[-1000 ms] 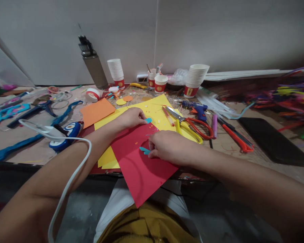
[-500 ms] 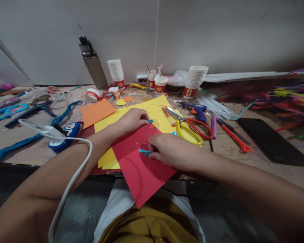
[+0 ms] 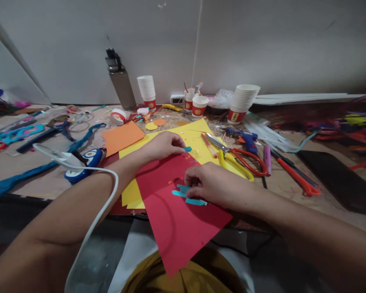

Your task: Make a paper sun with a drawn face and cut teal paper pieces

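Red paper (image 3: 177, 228) lies over yellow sheets (image 3: 132, 193) and sticks out past the table's front edge. My left hand (image 3: 167, 144) is at the red paper's far edge, its fingertips pinching a small teal piece (image 3: 187, 149). My right hand (image 3: 205, 183) is curled low over the middle of the red paper, thumb and fingers on several blue strips. One blue strip (image 3: 195, 202) lies just below the thumb. Small orange and white scraps are scattered near both hands.
Orange paper (image 3: 123, 137) lies at the left, near a blue-and-white device (image 3: 90, 162) with a white cable. Scissors (image 3: 247, 158), a glue gun (image 3: 247, 138) and a purple marker (image 3: 267, 160) are at the right. Cup stacks (image 3: 146, 91) and a bottle (image 3: 122, 87) stand behind.
Blue strips held bunched in my right hand are now spread on the red paper, one lying apart below the thumb. The whole view has shifted slightly. My left hand keeps its pinch.
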Action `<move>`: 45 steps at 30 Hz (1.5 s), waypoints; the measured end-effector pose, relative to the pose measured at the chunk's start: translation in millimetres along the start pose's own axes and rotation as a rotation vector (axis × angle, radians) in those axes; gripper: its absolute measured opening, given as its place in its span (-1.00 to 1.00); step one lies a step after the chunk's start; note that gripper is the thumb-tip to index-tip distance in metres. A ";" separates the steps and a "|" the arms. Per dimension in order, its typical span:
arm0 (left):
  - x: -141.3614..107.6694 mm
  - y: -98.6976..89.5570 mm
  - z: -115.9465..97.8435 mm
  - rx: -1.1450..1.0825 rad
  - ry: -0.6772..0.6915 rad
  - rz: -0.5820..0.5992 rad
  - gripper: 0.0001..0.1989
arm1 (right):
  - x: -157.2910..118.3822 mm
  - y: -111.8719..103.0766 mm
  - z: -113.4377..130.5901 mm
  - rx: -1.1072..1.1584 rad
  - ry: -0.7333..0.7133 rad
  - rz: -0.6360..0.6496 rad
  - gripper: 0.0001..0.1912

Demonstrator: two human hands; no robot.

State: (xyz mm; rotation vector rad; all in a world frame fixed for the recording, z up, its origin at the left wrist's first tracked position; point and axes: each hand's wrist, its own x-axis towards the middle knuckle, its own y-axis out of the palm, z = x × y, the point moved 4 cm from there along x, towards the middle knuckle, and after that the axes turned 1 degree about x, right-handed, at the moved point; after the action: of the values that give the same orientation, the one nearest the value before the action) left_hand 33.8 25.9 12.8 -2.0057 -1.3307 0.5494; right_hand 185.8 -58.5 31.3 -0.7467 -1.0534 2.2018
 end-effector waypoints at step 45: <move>-0.6 -2.5 -6.0 -0.045 0.015 -0.112 -0.90 | -11.2 8.6 8.5 -0.242 -0.030 0.115 -0.90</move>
State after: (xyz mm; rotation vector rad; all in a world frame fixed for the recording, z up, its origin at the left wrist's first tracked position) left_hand 35.9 24.2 18.7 -1.9532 -1.4483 0.4561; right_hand 185.3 -75.0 31.5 -0.9021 -1.3395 2.2105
